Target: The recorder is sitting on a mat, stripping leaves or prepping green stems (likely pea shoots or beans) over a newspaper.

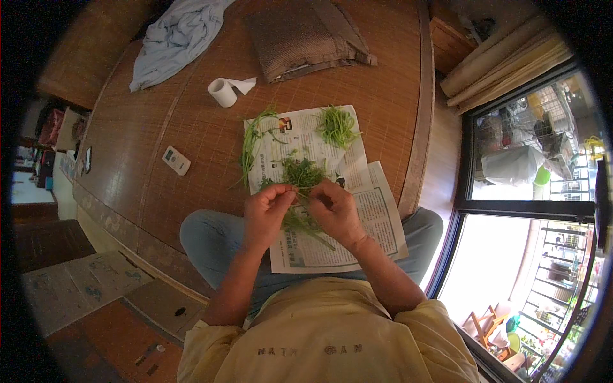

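Note:
Spread newspapers (377, 236) lie on the woven mat before my crossed legs. My left hand (270, 210) and my right hand (332, 207) are close together, fingertips pinched on a thin green stem (297, 192). Just beyond them is a pile of leafy greens (300, 169), with pale green stalks (310, 233) lying beneath and between my hands. Long loose stems (252, 143) lie along the paper's upper left, and a bunch of light green stalks (338, 127) sits at its upper right.
On the mat (140, 121) are a white paper roll (223, 92), a white remote (175, 161), a dark phone-like object (87, 160), a brown cushion (300, 41) and a pale crumpled cloth (172, 41). A window (460, 204) with curtains (495, 64) is at my right.

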